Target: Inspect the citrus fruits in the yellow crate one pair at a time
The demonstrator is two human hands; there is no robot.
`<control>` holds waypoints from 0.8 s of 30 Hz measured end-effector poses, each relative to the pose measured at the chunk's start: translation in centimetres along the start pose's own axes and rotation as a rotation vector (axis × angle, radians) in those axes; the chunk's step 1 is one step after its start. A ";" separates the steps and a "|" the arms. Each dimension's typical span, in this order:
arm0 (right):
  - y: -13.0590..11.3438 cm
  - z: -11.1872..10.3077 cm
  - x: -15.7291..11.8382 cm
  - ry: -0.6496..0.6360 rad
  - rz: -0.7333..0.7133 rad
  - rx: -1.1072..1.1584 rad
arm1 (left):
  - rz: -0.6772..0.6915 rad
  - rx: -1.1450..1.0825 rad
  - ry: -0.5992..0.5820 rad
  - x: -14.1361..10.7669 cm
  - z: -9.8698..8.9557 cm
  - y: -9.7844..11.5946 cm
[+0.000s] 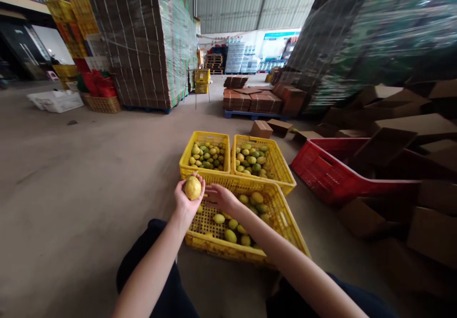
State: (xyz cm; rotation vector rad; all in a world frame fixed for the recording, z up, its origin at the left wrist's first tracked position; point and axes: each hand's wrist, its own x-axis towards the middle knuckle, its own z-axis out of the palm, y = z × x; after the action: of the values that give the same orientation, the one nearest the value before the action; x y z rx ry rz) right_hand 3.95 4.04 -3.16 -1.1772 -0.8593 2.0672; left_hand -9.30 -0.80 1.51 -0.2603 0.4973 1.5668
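- At far left, the tall stack of cartons (130, 46) is bound in clear film on a blue pallet, presumably so the load stays together.
- Your left hand (186, 206) cups a yellow fruit (193, 188) from beneath, palm up over the left side of the front crate; that grip likely suits a round thing that could roll, and leaves its top in your view.
- Beyond it, the back left crate (193, 169) holds yellow and green fruit, set close against its neighbour, probably to keep your reach short.
- Your right hand (222, 198) is released, fingers loosely extended just beside the left, with nothing visible in its grasp.
- Below your hands, the front crate (228, 250) sits nearest you on the floor, in front of your knees; its fruit lies mostly towards the right.
- The back right crate (277, 162) has its fruit gathered at the left, leaving the perforated side showing.
- At right, the red crate (317, 170) stands apart, with loose cardboard boxes (437, 234) around it, seemingly kept outside your working space.
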 end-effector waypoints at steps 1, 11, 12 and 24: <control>1.2 -0.8 -0.8 0.008 0.038 -0.039 | -0.002 0.010 -0.002 0.0 -0.1 -0.1; 2.0 -6.4 -7.7 0.048 -0.055 -0.436 | -0.037 0.431 0.038 1.2 -2.3 1.0; 1.6 -6.7 -8.3 0.065 -0.088 -0.524 | -0.120 0.567 0.062 1.4 -3.0 1.2; 1.3 -9.8 -15.2 0.079 -0.072 -1.800 | -0.601 1.553 0.074 3.2 -3.6 -9.0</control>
State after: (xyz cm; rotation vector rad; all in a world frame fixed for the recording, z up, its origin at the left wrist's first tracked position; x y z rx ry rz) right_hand 18.85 -5.93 -0.47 -1.8047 -2.7853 0.7006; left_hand -1.09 0.38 -4.46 0.6754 1.3749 0.2932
